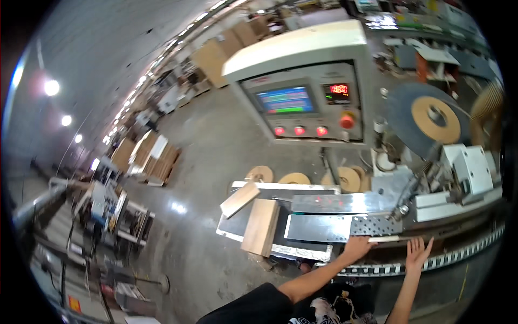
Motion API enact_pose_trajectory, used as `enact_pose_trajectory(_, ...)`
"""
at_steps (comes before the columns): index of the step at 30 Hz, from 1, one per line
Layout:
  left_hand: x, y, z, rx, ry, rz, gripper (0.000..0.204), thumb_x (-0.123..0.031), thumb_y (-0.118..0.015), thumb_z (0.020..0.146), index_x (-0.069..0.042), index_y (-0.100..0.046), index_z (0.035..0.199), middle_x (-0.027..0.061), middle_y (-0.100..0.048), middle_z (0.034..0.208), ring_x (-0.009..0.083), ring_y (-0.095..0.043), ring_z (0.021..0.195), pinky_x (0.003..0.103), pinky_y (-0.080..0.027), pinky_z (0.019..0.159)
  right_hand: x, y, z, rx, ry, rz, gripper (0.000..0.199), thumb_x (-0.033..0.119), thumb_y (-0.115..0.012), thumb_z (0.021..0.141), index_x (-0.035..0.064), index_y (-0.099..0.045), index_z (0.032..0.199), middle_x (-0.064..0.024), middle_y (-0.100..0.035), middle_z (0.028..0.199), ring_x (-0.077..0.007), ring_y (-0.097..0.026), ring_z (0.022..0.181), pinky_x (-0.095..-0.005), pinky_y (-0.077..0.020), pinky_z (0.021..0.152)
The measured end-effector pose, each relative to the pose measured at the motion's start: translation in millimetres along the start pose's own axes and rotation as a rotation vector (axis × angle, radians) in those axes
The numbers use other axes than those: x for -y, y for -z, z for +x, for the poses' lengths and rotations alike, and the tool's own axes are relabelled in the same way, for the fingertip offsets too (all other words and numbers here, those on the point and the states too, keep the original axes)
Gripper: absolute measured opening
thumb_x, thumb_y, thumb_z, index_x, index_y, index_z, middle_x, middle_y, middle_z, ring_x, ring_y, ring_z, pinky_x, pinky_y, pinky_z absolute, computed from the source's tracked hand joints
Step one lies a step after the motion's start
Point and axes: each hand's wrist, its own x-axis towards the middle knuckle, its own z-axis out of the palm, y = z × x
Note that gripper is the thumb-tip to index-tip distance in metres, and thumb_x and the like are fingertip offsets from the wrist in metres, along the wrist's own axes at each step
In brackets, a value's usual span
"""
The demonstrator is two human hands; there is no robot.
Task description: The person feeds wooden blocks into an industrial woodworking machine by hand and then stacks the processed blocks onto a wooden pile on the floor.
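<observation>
A narrow pale wooden board (pixel 384 238) lies along the front of the machine's perforated metal feed table (pixel 318 228). My left hand (pixel 358 249) is closed at the board's left end, its fingertips partly hidden against the wood. Farther right, my right hand (pixel 417 254) has its fingers stretched out and the thumb apart, held up by the machine's front edge near the board's right end. Whether its fingertips touch the board I cannot tell. A toothed conveyor track (pixel 388 269) runs beneath both hands.
Stacked wooden boards (pixel 260 227) and a loose one (pixel 240 199) rest on a dark side table left of the feed table. Above stands a control panel (pixel 302 92) with a lit screen. A large dark reel (pixel 426 116) and a white machine head (pixel 472 174) are at right.
</observation>
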Motion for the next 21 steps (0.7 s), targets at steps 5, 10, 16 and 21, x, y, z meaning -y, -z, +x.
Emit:
enact_pose_trajectory(5, -10, 10, 5, 0.082, 0.102, -0.072, 0.07, -0.064, -0.063, 0.101, 0.003, -0.076, 0.115, 0.0251, -0.077, 0.115, 0.0427, -0.071, 0.115, 0.055, -0.054, 0.103, -42, 53, 30, 0.051, 0.647, -1.08, 0.054, 0.043, -0.061, 0.115, 0.0051, -0.059, 0.153, -0.0068, -0.056, 0.147, -0.0234, -0.061, 0.124, -0.035, -0.0468, 0.106)
enact_pose_trajectory(10, 56, 21, -41, -0.191, 0.009, 0.062, 0.042, -0.036, -0.072, 0.1, 0.0, -0.075, 0.121, 0.0259, -0.059, 0.153, 0.0435, -0.045, 0.153, 0.057, -0.028, 0.132, -72, 9, -35, 0.246, 0.956, -1.426, 0.024, 0.02, -0.064, 0.113, 0.0018, -0.067, 0.127, -0.011, -0.062, 0.128, -0.0225, -0.064, 0.095, -0.0341, -0.0521, 0.082)
enact_pose_trajectory(16, 194, 128, -105, -0.571, 0.332, 0.304, 0.062, -0.035, -0.072, 0.092, 0.001, -0.064, 0.142, 0.0263, -0.061, 0.152, 0.0471, -0.048, 0.148, 0.065, -0.032, 0.125, -73, -6, -53, 0.184, 1.007, -1.513, 0.014, 0.013, -0.068, 0.105, -0.0008, -0.068, 0.101, -0.0125, -0.066, 0.1, -0.0292, -0.062, 0.075, -0.0391, -0.0514, 0.071)
enact_pose_trajectory(21, 331, 180, -175, -0.67, 0.862, 0.475, 0.095, -0.064, -0.073, 0.092, 0.003, -0.053, 0.155, 0.0311, -0.044, 0.166, 0.0503, -0.038, 0.155, 0.063, -0.02, 0.131, -80, -16, -48, 0.234, 0.979, -1.627, 0.024, 0.016, -0.063, 0.109, -0.002, -0.06, 0.093, -0.0147, -0.054, 0.085, -0.0321, -0.054, 0.073, -0.0422, -0.046, 0.069)
